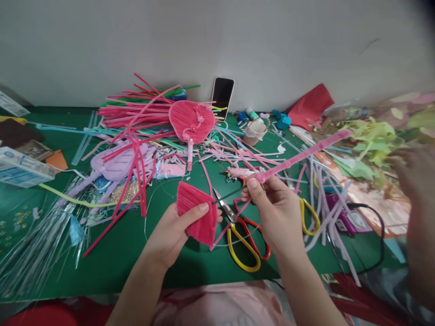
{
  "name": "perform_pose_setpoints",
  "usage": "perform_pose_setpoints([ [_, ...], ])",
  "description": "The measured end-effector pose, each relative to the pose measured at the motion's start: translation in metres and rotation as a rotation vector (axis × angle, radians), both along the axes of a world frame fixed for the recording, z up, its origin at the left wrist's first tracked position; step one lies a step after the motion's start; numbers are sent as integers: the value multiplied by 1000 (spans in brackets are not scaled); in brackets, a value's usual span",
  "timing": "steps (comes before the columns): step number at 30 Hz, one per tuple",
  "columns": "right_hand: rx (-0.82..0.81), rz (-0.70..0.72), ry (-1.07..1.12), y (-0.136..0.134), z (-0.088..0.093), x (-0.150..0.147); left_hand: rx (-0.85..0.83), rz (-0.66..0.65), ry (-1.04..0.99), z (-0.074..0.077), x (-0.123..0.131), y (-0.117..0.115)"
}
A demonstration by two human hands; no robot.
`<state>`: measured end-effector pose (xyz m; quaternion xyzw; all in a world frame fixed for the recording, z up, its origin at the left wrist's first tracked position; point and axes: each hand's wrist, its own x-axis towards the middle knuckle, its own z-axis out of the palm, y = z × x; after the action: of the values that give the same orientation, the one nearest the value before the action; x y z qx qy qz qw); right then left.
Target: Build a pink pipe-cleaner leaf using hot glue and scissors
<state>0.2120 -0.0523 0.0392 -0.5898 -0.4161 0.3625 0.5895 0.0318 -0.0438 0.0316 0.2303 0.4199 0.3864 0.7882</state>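
My left hand [183, 228] pinches a fan-shaped panel of deep pink pipe cleaners [195, 208], thumb on top and fingers beneath. In my right hand [272, 199], thumb and fingers close on a stick wrapped in fuzzy pink pipe cleaner [299, 157], which slants up to the right. A thin dark stem [231, 194] runs from the right fingers to the panel's right edge; whether it joins the panel I cannot tell. Scissors with yellow and red-orange handles [243, 244] lie below, between the hands. A finished-looking pink pipe-cleaner fan [192, 121] lies beyond the left hand.
Bundled pink pipe cleaners [132, 111] and a lilac fan [117, 160] lie at left. A phone [223, 95] leans on the wall near a paper cup [255, 131]. Rightward are lilac strips [319, 199], a purple device with a cable [350, 217] and another person's blurred arm [421, 217].
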Motion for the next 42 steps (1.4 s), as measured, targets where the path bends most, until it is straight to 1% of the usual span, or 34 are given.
perform_pose_setpoints([
  [6, 0, 19, 46, 1, -3, 0, 2, 5, -1, -4, 0, 1],
  [11, -7, 23, 26, 1, -2, 1, 30, -5, -4, -4, 2, 2],
  [16, -36, 17, 73, 1, -2, 1, 57, 33, 74, -5, 3, 2],
  [18, -63, 42, 120, 2, -3, 1, 73, 55, 106, -6, 4, 3],
  [22, -147, 172, 181, 3, -6, -2, 85, 67, 137, -7, 4, 5],
  [24, -167, 211, 199, 3, -7, -4, 93, 60, 147, -7, 4, 5],
  [33, -155, 208, 229, 5, -6, -7, 83, 69, 146, -7, 4, 4],
  [35, -144, 176, 249, 4, -7, -7, 79, 114, 138, -4, 6, 5],
  [38, -184, 159, 320, -2, -11, -12, 93, 255, 170, 1, 11, 7],
  [40, -256, 209, 362, -8, -15, -20, 114, 350, 204, 5, 13, 9],
  [42, -312, 286, 384, -14, -20, -29, 132, 405, 235, 7, 15, 10],
])
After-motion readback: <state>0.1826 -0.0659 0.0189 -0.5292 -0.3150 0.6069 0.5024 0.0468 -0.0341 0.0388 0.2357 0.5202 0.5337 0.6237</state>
